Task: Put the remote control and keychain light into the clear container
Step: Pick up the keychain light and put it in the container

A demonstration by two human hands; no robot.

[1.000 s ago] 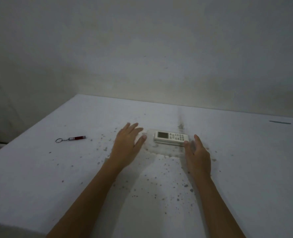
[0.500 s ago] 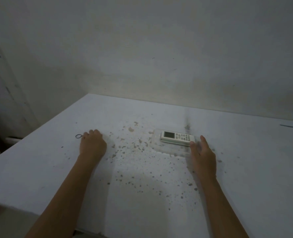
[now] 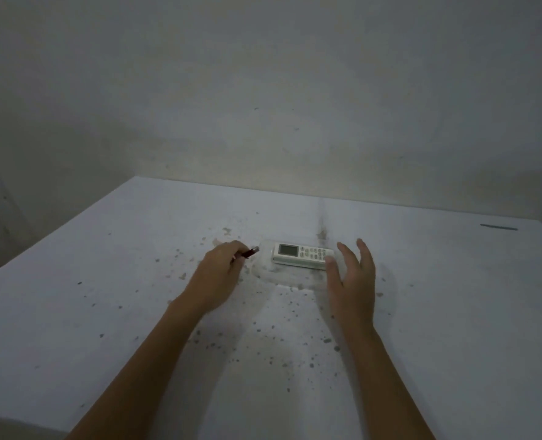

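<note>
**A:** On the white, speckled table [image 3: 453, 312] in front of us, what do we have?

**B:** We have a white remote control [image 3: 303, 256] lying flat inside a shallow clear container [image 3: 264, 268], near the middle of the table. The container is so transparent that we can barely make out its walls. Our left hand [image 3: 218, 274] is closed around a small red keychain light [image 3: 250, 252], with its silver tip poking out toward the container's left edge. Whether the tip is already over the rim, we cannot tell.

**A:** And our right hand?

**B:** Our right hand [image 3: 352, 281] is open, fingers spread, holding nothing. Its thumb sits at the right end of the remote, by the container's right side; we cannot tell whether it touches.

**A:** What could go wrong from here?

**B:** We judge the faint rim to be the main risk. If we let go too early, the light could land outside or bounce off the wall. A nudge from either hand might also slide the light container, since nothing visibly pins it.

**A:** How much room do we have?

**B:** Plenty. The table lies bare on both sides, its edges well away from our hands, and the wall [image 3: 263, 90] stands well behind the container.
</note>
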